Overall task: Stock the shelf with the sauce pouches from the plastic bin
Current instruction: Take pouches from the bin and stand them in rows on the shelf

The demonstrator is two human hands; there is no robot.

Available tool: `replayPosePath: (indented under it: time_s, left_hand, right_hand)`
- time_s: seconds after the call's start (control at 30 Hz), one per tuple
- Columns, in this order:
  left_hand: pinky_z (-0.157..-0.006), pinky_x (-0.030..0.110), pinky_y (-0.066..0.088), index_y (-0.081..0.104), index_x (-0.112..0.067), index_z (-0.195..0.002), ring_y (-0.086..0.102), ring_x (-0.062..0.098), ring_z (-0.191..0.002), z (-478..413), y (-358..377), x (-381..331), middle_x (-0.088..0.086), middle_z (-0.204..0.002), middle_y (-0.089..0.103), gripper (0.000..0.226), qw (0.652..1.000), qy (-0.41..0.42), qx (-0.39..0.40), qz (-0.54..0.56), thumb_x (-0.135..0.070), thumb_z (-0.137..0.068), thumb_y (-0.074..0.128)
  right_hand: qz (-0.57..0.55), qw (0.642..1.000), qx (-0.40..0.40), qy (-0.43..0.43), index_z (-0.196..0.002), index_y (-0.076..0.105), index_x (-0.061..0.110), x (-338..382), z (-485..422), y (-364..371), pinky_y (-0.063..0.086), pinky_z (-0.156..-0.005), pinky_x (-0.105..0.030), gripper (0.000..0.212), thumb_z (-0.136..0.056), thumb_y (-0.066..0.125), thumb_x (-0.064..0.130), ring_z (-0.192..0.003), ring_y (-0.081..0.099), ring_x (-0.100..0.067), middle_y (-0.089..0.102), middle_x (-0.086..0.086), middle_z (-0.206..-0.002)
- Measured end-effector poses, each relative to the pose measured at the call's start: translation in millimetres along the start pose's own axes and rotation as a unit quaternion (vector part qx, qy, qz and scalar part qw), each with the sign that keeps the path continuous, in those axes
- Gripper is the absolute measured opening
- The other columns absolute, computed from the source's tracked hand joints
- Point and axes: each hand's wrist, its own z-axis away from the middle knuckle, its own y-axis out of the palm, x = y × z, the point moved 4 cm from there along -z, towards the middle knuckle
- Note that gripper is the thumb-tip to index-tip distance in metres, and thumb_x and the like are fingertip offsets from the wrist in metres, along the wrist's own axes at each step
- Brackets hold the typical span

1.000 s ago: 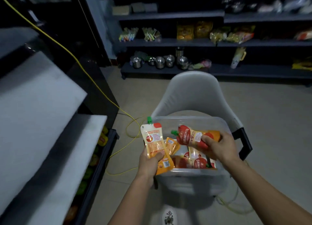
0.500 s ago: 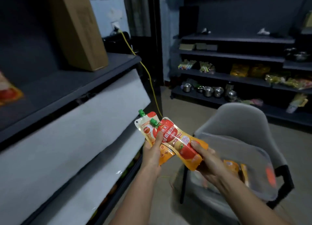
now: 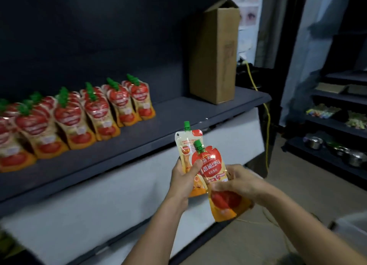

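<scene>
Two sauce pouches with green caps are held in front of the dark shelf. My left hand grips the rear pouch, its printed back facing me, with the thumb over the front pouch. My right hand grips the front red tomato pouch at its lower half. Several stocked pouches stand in rows on the shelf's left part. The plastic bin shows only as a pale blurred corner at the lower right.
A tall cardboard box stands upright at the shelf's right end. A yellow cable hangs down past the shelf's corner. Dark shelves with steel pots and packets line the far right wall. White panels front the lower shelf levels.
My view has swung left from the bin and chair up to the shelf. Both hands carried the two pouches together and upright; the right hand now holds its pouch against the left one.
</scene>
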Motion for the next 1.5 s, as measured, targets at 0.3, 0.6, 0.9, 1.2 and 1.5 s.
replayPosePath:
  time_s: [0.3,0.6,0.9,1.2,1.5]
  left_hand:
    - [-0.066,0.026,0.060,0.062,-0.023,-0.114,0.073,0.016,-0.088,-42.0,-135.1,-63.7,0.001,-0.104,0.075,0.021,0.993,0.043,-0.111,-0.006,-0.032,-0.094,0.060]
    - [-0.069,0.035,0.059,0.062,-0.022,-0.118,0.073,0.022,-0.088,-60.2,-216.2,-82.2,0.005,-0.100,0.076,0.023,0.973,0.009,-0.223,0.061,-0.028,-0.096,0.058]
    - [-0.068,0.032,0.058,0.061,-0.030,-0.114,0.072,0.018,-0.093,-69.3,-234.7,-92.8,-0.001,-0.104,0.074,0.019,0.963,0.019,-0.260,0.069,-0.026,-0.097,0.055]
    - [-0.074,0.034,0.059,0.062,-0.032,-0.110,0.072,0.019,-0.092,-86.7,-229.5,-98.4,-0.001,-0.102,0.074,0.021,0.963,0.017,-0.269,0.032,-0.018,-0.096,0.055]
    - [-0.081,0.031,0.059,0.058,-0.028,-0.121,0.070,0.010,-0.097,-100.8,-205.6,-107.4,-0.006,-0.111,0.071,0.027,0.946,0.127,-0.291,-0.056,-0.013,-0.098,0.053]
  right_hand:
    - [-0.123,0.989,0.021,-0.085,-0.110,0.064,0.013,84.7,-130.1,60.4,0.056,-0.080,-0.038,0.027,-0.085,0.067,0.023,-0.093,0.071,-0.027,0.073,-0.010,-0.103]
    - [-0.143,0.972,-0.077,-0.170,-0.109,0.067,0.015,144.7,-238.4,85.1,0.053,-0.085,-0.037,0.026,-0.084,0.072,0.018,-0.095,0.068,-0.020,0.073,-0.002,-0.101]
    - [-0.112,0.978,-0.083,-0.158,-0.098,0.069,0.016,149.9,-327.6,110.0,0.052,-0.092,-0.047,0.023,-0.077,0.078,0.013,-0.095,0.067,-0.021,0.072,-0.001,-0.097]
    - [-0.097,0.982,0.001,-0.165,-0.105,0.065,0.011,172.7,-382.2,125.7,0.052,-0.078,-0.032,0.034,-0.075,0.075,-0.001,-0.102,0.066,-0.026,0.070,-0.008,-0.107]
    - [-0.065,0.940,-0.171,-0.289,-0.120,0.045,0.030,176.5,-325.4,103.5,0.050,-0.094,-0.041,0.046,-0.083,0.069,0.039,-0.112,0.054,-0.013,0.052,0.002,-0.121]
